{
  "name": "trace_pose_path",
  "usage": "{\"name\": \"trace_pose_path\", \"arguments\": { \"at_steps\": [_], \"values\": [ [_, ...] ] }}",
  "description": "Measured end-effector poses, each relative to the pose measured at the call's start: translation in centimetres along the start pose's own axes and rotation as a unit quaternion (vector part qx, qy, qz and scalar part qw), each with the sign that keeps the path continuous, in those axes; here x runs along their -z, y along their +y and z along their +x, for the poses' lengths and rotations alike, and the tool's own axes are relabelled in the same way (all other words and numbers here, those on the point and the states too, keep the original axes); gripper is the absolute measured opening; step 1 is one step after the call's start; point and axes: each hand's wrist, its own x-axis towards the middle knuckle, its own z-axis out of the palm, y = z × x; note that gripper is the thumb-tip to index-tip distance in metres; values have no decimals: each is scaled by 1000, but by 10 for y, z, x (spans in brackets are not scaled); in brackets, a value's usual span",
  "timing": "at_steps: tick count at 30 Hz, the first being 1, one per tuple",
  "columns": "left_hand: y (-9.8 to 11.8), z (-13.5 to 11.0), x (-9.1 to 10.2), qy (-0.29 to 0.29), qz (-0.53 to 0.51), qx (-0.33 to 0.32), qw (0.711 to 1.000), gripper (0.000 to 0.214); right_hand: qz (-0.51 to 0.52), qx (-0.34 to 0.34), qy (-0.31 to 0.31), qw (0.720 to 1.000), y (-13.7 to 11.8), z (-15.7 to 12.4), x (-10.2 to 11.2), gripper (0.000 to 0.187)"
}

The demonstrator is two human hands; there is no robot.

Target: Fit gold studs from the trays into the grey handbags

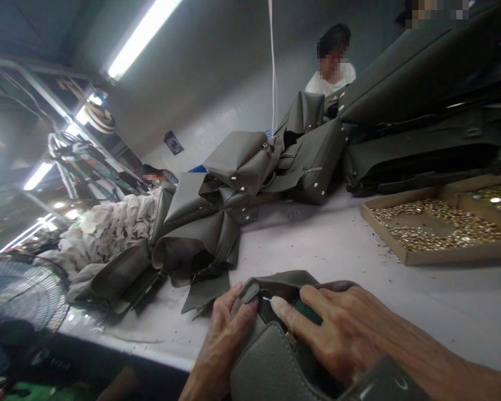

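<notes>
A grey-green leather handbag (267,356) lies at the table's near edge, between my hands. My left hand (231,320) is closed on the bag's folded edge, thumb on top. My right hand (334,323) wraps round a green-handled tool (309,313) whose thin metal tip points at the leather by my left thumb. A white covering shows on one of the right hand's fingers. The tip's exact contact with the leather is hard to make out, and most of the handle is hidden by the hand.
Similar handbags (237,159) are heaped across the table (284,245). On the right stands a cardboard tray (404,257) of small gold metal pieces. Larger dark bags (426,156) rise behind it. A fan (25,301) stands at left. A person in white (332,78) sits beyond.
</notes>
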Motion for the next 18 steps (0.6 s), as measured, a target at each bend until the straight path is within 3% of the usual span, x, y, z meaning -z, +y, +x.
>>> {"name": "trace_pose_path", "arguments": {
  "at_steps": [5, 10, 13, 18],
  "values": [
    [5, 0, -5, -22, 26, -8, 999, 49, 133, -36, 20, 990, 10, -1, -11, 43],
    [14, 5, -8, -142, 30, -17, 989, 46, 302, -113, 46, 945, 11, -11, -18, 38],
    [13, 3, -9, -136, 34, -11, 990, 47, 309, -116, 45, 943, 9, -18, -16, 42],
    [12, 0, -10, -130, 48, -21, 990, 44, 264, -125, -6, 956, 2, -27, -5, 45]
  ]
}}
